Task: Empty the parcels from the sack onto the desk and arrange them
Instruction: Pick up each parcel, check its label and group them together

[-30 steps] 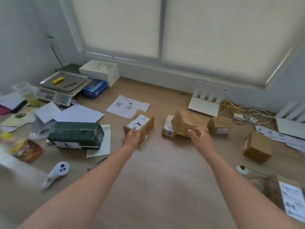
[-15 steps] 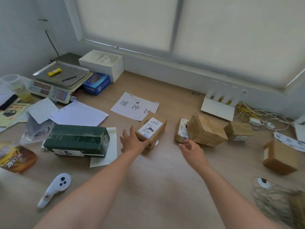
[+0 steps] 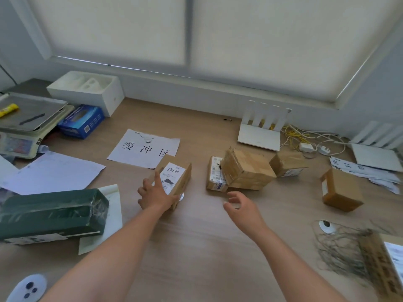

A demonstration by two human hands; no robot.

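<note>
My left hand (image 3: 156,194) rests against the near end of a small labelled cardboard parcel (image 3: 176,176) that lies on the wooden desk (image 3: 196,247). My right hand (image 3: 243,207) hovers open, fingers curled, just in front of a flat labelled parcel (image 3: 214,176) and the taped box (image 3: 248,171) leaning on it. Further right lie another small box (image 3: 287,163) and a brown box (image 3: 340,191). The mesh sack (image 3: 349,253) lies at the right edge with a labelled parcel (image 3: 390,260) still in it. A dark green wrapped parcel (image 3: 52,213) sits at the left.
A paper sign with printed characters (image 3: 144,148) lies behind the held parcel. A weighing scale (image 3: 24,123), blue carton (image 3: 81,122) and white box (image 3: 87,91) stand back left. Routers (image 3: 259,131) and cables sit back right. Loose sheets (image 3: 52,173) lie left; a white handheld device (image 3: 27,288) at bottom left.
My left hand has gone from a flat press beside the small parcel to lying along its near end. My right hand has drawn back from the taped box towards me.
</note>
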